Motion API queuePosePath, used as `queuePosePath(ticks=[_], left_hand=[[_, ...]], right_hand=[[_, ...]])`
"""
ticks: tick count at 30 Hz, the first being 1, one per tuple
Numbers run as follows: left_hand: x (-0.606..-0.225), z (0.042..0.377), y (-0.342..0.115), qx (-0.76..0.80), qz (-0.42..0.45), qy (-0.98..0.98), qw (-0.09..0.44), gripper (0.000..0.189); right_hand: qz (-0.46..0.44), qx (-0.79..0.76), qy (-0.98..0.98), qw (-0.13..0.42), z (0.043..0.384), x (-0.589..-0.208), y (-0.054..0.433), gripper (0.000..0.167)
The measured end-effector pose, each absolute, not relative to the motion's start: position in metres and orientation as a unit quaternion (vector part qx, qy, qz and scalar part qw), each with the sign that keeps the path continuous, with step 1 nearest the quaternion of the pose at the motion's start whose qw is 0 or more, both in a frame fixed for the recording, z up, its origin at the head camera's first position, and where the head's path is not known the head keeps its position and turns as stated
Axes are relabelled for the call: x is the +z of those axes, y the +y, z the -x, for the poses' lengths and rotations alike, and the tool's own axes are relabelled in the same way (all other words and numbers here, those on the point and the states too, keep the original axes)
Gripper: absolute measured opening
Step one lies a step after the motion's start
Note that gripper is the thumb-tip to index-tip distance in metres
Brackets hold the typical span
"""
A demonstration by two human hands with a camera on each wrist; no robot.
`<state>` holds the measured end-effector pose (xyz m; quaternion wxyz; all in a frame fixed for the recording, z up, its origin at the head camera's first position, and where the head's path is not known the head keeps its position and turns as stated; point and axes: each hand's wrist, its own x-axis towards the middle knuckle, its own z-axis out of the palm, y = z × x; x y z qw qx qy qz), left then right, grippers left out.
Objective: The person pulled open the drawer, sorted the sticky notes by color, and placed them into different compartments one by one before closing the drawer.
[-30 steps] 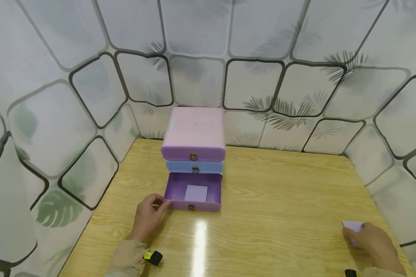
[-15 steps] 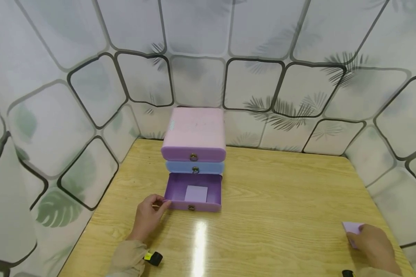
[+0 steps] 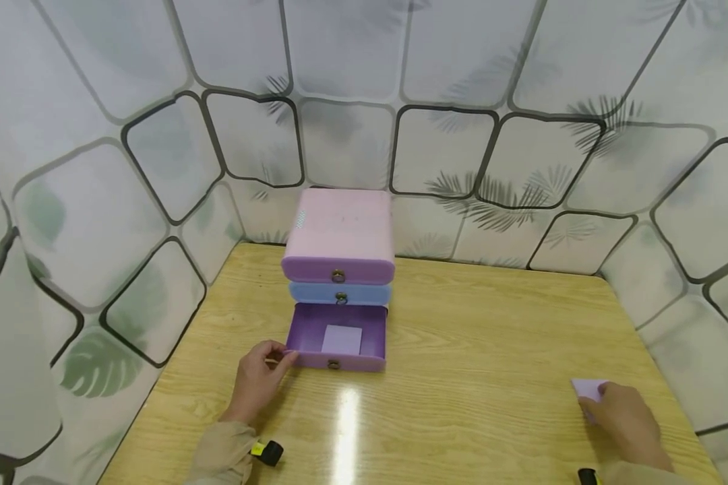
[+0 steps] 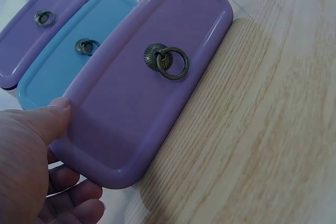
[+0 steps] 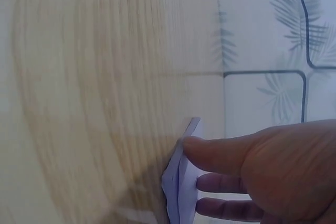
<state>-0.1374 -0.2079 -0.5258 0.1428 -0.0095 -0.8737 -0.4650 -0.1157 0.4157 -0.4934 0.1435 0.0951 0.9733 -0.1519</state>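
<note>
My left hand (image 3: 259,377) pinches the left front corner of the bottom purple drawer (image 3: 306,330), which is pulled out of a small three-tier drawer box (image 3: 342,225). In the left wrist view, the thumb (image 4: 60,109) lies on the drawer front's edge, with fingers curled behind and below. A square piece of lilac paper (image 3: 342,340) lies inside the drawer. Off to the right, my right hand (image 3: 627,414) pinches another piece of lilac paper (image 3: 587,389). In the right wrist view, this folded-looking paper (image 5: 186,187) stands between thumb and fingers, over the table.
Above the pulled-out drawer, a blue drawer (image 3: 315,293) and a purple top drawer (image 3: 309,270) are closed, with ring pulls. The wood-look table (image 3: 479,337) meets patterned walls (image 3: 443,148) at its back and sides.
My right hand has moved left across the table with the lilac paper. The left hand stays at the drawer corner, and the drawer has not moved.
</note>
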Motion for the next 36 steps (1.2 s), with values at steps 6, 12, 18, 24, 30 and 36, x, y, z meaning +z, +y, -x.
queuePosePath(ticks=[6,12,18,24,30,36], left_hand=[[-0.522,0.137,-0.207,-0.463,0.01,-0.875,0.139,0.016],[-0.524,0.137,-0.209,-0.46,0.014,-0.877,0.141,0.015],[-0.526,0.138,-0.21,-0.45,0.022,-0.88,0.148,0.014],[-0.526,0.138,-0.209,-0.447,0.029,-0.882,0.145,0.015],[-0.525,0.139,-0.209,-0.446,0.027,-0.884,0.137,0.015],[-0.525,0.138,-0.209,-0.443,0.03,-0.885,0.139,0.016]], right_hand=[[-0.09,-0.152,0.975,0.135,0.125,-0.492,0.395,0.078],[-0.055,-0.153,0.979,0.12,0.132,-0.495,0.373,0.076],[-0.043,-0.171,0.978,0.114,0.138,-0.497,0.344,0.084],[-0.022,-0.174,0.979,0.107,0.145,-0.498,0.316,0.082],[-0.011,-0.173,0.979,0.11,0.149,-0.498,0.293,0.08],[0.012,-0.173,0.98,0.102,0.15,-0.5,0.264,0.075]])
